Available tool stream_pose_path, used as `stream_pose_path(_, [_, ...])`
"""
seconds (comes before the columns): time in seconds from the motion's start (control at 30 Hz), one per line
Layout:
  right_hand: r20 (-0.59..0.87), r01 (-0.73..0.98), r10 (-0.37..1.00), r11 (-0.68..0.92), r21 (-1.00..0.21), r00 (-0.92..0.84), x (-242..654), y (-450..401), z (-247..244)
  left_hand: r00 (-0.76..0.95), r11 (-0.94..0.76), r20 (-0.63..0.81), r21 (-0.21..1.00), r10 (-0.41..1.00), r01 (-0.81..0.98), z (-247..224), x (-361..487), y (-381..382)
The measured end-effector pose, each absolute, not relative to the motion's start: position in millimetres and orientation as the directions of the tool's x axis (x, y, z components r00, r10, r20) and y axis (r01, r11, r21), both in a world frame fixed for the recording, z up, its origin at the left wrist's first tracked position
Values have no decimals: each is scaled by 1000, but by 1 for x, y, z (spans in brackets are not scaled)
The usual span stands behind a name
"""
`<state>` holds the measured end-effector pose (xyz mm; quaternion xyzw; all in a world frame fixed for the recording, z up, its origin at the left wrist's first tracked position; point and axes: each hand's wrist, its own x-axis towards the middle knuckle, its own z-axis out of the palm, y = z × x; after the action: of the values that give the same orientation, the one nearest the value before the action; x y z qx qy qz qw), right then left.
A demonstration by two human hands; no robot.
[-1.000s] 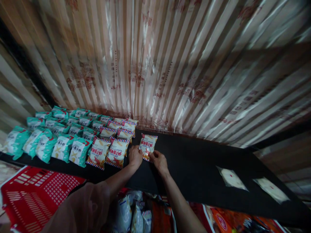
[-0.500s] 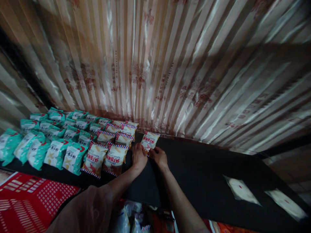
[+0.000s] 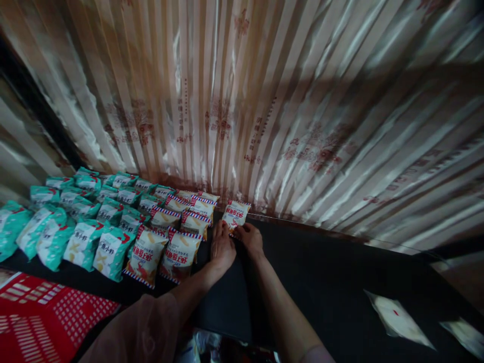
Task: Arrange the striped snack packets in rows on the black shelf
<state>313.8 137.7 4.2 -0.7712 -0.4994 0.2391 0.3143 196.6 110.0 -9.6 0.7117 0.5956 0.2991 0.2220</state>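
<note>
Both hands: left hand (image 3: 223, 247) and right hand (image 3: 249, 239) clamped on one small white-and-red snack bag (image 3: 235, 217), toward the shelf's rear.
Beside left hand: white-and-red bags (image 3: 180, 256), then teal-and-white bags (image 3: 112, 252); black shelf (image 3: 302, 282); striped, wrinkled plastic sheeting (image 3: 242, 101) behind; red perforated plastic basket (image 3: 49, 317) below.

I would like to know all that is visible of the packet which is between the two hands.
The packet is a small, cream-coloured pouch, apparently thin glossy film, with red lettering and a striped edge along the top. It looks puffed and closed. It stands roughly upright, leaning slightly, near the back of the black shelf. The left hand touches its lower left side, and the right hand its lower right corner.
</note>
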Motion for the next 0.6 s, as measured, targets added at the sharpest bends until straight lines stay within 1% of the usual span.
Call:
stream_pose_path(0.17, [-65,597,919,-304,-743,388,311,147,4,130,-202,156,669,979,716,-10,196,115])
stream_pose_path(0.37, [-40,640,926,-290,-712,375,303,154,9,90,-159,140,636,986,755,-7,196,118])
stream_pose_path(0.6, [-93,643,934,-307,-702,345,300,158,12,86,-199,213,593,973,780,-7,192,116])
